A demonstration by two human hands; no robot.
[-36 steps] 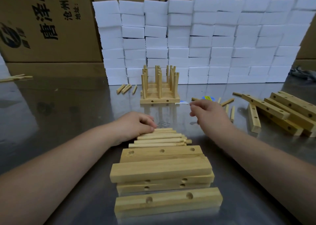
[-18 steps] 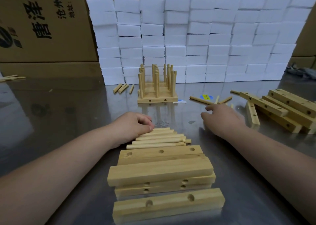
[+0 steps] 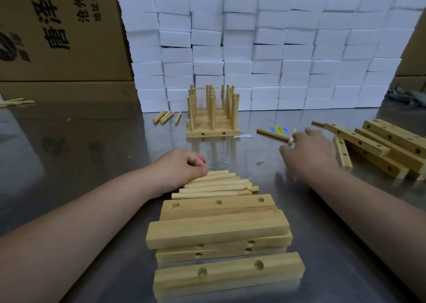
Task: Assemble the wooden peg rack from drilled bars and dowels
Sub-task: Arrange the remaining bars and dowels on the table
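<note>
A row of dowels [image 3: 216, 185] lies on the steel table just beyond a stack of drilled bars [image 3: 219, 231], with one more drilled bar [image 3: 228, 275] nearest me. My left hand [image 3: 182, 166] rests on the left ends of those dowels, fingers loosely curled and thumb against the wood. My right hand [image 3: 309, 150] reaches out to the right with fingers spread, over the table beside a loose dowel [image 3: 273, 134]; a short dowel lies at its fingertips. It holds nothing that I can see. A finished peg rack [image 3: 213, 118] stands at the back centre.
A pile of drilled bars [image 3: 380, 148] lies to the right of my right hand. Short dowels [image 3: 163, 117] lie left of the rack, and more dowels [image 3: 16, 101] at the far left. A wall of white foam blocks [image 3: 265, 49] and cardboard boxes [image 3: 57, 26] close off the back.
My right hand has moved from the table's centre out to the right, toward the loose dowels and the bar pile, its fingers spreading. My left hand has stayed on the dowel row.
</note>
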